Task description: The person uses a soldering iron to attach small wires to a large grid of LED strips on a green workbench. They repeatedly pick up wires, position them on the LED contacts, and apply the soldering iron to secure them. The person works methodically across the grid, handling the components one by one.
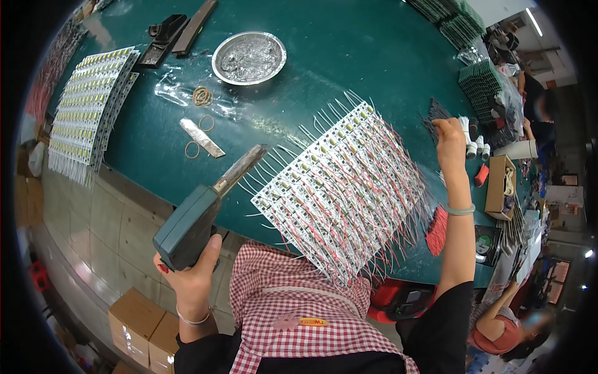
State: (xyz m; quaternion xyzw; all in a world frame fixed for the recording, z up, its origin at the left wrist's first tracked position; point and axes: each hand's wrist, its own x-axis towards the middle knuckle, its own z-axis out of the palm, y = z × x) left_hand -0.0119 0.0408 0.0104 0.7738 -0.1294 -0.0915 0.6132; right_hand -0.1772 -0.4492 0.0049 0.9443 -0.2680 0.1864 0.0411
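My left hand (193, 274) is wrapped round the handle of a dark green soldering gun (187, 227). The gun's long, worn metal tip points up and right, ending close to the near-left panel's edge wires. That panel of white circuit boards (330, 193) lies in front of me at a slant, with many white and red wires standing out of it. At the right, my right hand (451, 143) has its fingers pinched together at a pile of dark, thin wires (435, 117). What lies between those fingertips is too small to make out.
A silvery metal bowl (249, 57), rubber bands (202, 96) and a flat metal strip (202, 138) lie on the green table (349, 50). More board panels (87, 115) stack at the left edge. Red wires (437, 230) and a cardboard box (500, 187) sit right. Co-workers (498, 327) are beyond.
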